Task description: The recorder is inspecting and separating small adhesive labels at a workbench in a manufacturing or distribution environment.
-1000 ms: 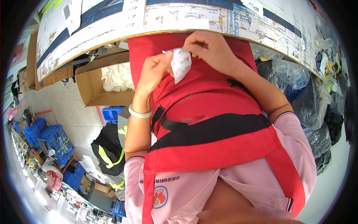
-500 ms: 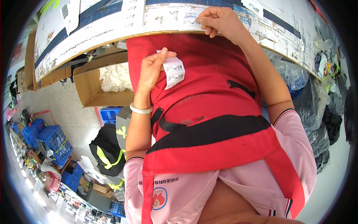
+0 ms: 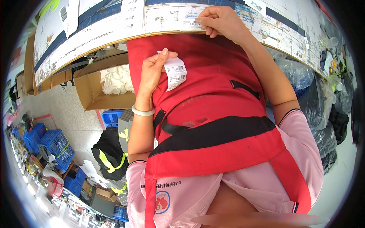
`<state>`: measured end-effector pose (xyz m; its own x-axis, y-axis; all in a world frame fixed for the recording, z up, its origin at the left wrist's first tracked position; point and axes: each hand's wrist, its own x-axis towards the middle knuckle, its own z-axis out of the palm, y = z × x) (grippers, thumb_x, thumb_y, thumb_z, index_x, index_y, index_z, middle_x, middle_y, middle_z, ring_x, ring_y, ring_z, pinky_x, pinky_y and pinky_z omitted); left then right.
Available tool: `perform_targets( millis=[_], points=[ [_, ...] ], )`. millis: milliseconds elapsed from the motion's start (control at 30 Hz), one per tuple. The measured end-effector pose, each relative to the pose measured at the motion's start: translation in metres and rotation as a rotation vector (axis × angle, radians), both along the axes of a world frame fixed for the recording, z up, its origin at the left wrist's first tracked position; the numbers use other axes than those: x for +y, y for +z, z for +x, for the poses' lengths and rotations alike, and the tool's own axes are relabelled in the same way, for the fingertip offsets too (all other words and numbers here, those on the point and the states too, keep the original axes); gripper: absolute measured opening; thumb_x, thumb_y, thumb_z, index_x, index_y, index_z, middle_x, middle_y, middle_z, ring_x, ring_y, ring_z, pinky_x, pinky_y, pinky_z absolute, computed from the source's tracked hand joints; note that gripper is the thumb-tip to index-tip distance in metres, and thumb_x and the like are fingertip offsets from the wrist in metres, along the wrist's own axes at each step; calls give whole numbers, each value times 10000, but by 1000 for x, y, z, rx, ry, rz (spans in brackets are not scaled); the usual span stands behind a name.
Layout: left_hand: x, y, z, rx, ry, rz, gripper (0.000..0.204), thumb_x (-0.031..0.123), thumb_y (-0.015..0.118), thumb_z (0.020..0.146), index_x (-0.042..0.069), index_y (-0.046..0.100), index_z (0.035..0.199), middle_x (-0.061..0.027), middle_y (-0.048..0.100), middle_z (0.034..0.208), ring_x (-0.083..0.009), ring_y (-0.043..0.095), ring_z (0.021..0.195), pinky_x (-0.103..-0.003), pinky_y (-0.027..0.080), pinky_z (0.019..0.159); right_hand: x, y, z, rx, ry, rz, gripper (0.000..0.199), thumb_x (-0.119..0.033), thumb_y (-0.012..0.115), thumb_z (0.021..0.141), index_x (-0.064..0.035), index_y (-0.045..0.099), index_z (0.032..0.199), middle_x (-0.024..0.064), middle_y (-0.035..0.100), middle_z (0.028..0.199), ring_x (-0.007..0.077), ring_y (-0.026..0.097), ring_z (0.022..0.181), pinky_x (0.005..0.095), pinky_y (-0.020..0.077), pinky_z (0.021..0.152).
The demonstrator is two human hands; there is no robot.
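My left hand is closed in a pinch on a curling strip of white barcode labels, held in front of the red apron. The lower end of the strip hangs free. At the worktable's near edge, my right hand has its thumb and index finger together at the right end of a small white barcode label. That label lies on, or just over, the worn white tabletop. Whether its other end is stuck down, I cannot tell.
An open cardboard box with cream-coloured pieces stands below the table at left. Blue crates and a black bundle with yellow-green ties are farther down the left side. Clear plastic bags crowd the right.
My right hand has shifted slightly left along the table edge, its fingers still together at the small label. My left hand keeps the label strip in nearly the same place.
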<state>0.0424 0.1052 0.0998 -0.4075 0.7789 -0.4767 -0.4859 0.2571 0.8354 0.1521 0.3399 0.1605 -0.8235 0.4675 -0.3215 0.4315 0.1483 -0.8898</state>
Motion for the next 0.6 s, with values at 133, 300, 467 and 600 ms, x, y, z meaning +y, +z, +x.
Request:
perform_targets(
  millis=[133,300,467,600],
  points=[
    [-1,-1,0,-1,3,-2,400,349,522,951,-16,684,970,-78,672,836,-115,622,710,-232,505,659,-1,2,-1,-19,8,41,221,-251,646,868,-31,636,856,-7,575,648,54,556,560,178,468,495],
    [-1,-2,-1,-10,2,-9,400,351,520,952,-12,686,971,-77,673,847,-115,624,723,-232,506,670,-2,3,-2,-27,12,37,223,-252,646,868,-29,632,850,-3,575,644,55,558,559,179,470,496],
    [-1,-3,0,-3,10,-12,392,343,520,953,-10,687,978,-76,674,852,-113,623,728,-231,505,671,-7,3,-2,-23,28,93,225,-248,638,873,-24,627,853,4,575,648,60,564,568,187,476,502],
    [-2,-3,-2,19,2,-11,393,344,514,956,-8,688,981,-76,674,856,-115,626,739,-232,506,681,-13,6,-4,-22,22,139,215,-235,621,883,-20,623,874,8,581,669,60,566,582,191,479,515]
  ],
)
